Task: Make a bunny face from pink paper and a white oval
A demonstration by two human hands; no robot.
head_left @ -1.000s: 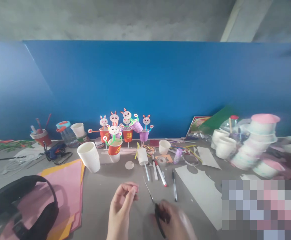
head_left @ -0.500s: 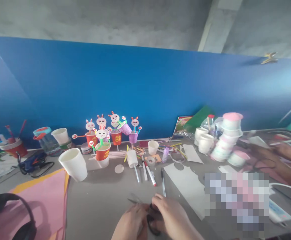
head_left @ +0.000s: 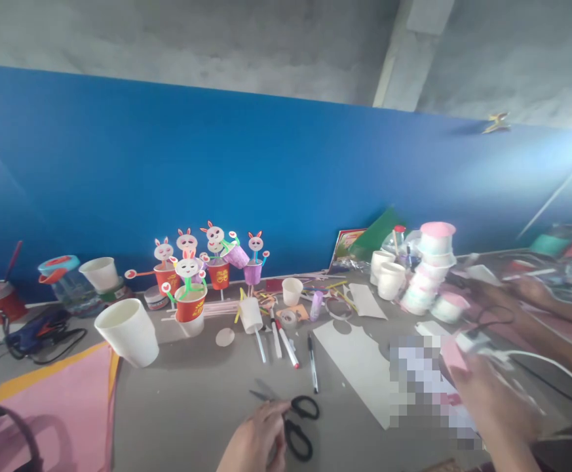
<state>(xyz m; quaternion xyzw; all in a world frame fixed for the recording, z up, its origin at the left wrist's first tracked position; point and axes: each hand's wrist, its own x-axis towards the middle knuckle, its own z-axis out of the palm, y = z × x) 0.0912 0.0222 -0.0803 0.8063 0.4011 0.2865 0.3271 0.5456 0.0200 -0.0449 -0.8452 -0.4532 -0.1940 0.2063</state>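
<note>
My left hand (head_left: 256, 440) is low at the bottom centre, fingers curled together, its fingertips touching the black-handled scissors (head_left: 301, 426) that lie flat on the grey table (head_left: 192, 406). Whether the fingers pinch anything is hidden. My right hand (head_left: 492, 400) is stretched out to the right and smeared by motion, beside a pink piece (head_left: 455, 357) and a white object with a cable (head_left: 477, 341). A white paper sheet (head_left: 359, 360) with round holes cut in it lies between the two hands.
Bunny-faced paper-cup figures (head_left: 190, 295) stand at the back by the blue wall. A large white cup (head_left: 126, 331), markers (head_left: 288, 344), stacked pink-lidded cups (head_left: 430, 269) and pink paper (head_left: 54, 406) lie around. Another person's arm (head_left: 536, 295) reaches in at the right.
My right hand has let go of the scissors and swung to the right. The scissors now lie on the table under my left fingertips. The view has turned to the right.
</note>
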